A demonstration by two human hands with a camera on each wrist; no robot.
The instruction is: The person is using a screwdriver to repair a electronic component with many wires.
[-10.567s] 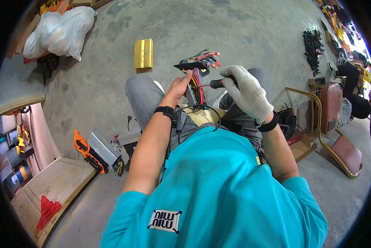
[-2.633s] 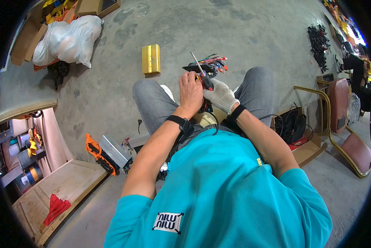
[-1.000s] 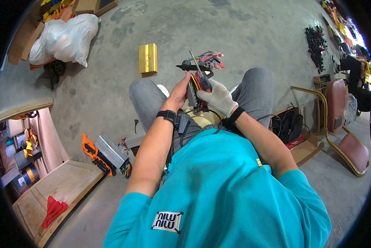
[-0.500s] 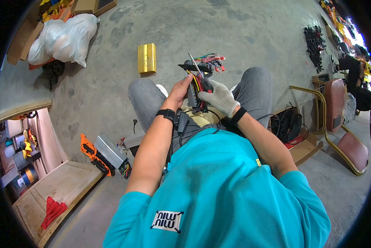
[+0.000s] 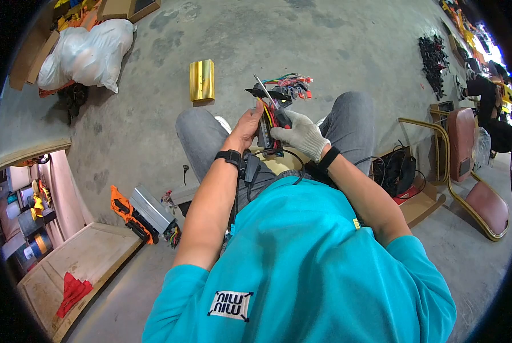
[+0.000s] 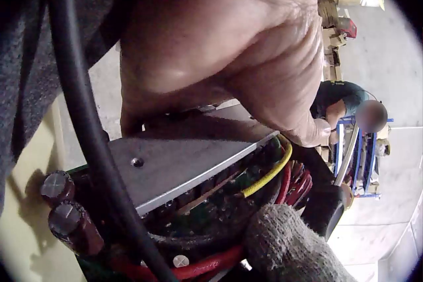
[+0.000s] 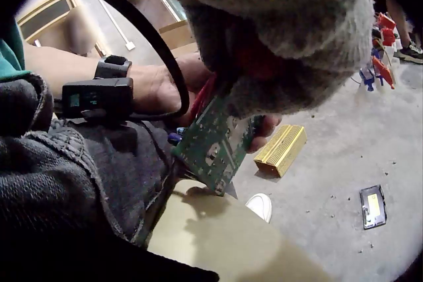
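Observation:
Above the lap, my bare left hand [image 5: 246, 127] grips a green circuit board [image 7: 215, 143] by its side. A grey metal plate [image 6: 185, 153] runs along the board under the palm, with capacitors [image 6: 73, 226] at the near end. In the head view, my gloved right hand [image 5: 303, 137] holds a screwdriver [image 5: 282, 118] with its shaft pointing up and away; the glove's thumb lies against the board's wire side. A yellow wire [image 6: 274, 173] and red wires emerge there. They lead to a black end panel [image 5: 261, 93] and a bundle of coloured leads [image 5: 293, 87] beyond it.
A gold ribbed housing [image 5: 202, 80] lies on the concrete floor ahead. A silver unit [image 5: 152, 208] sits at left near a wooden board [image 5: 84, 263]. At right are a chair [image 5: 461, 143] and a cardboard box [image 5: 418, 211]. A black cable [image 6: 73, 83] crosses near the left wrist.
Earlier the screwdriver's shaft reached sideways to the board; now it points away. The left hand has shifted from over the board to its side. In the last second the screwdriver tip tilts slightly left.

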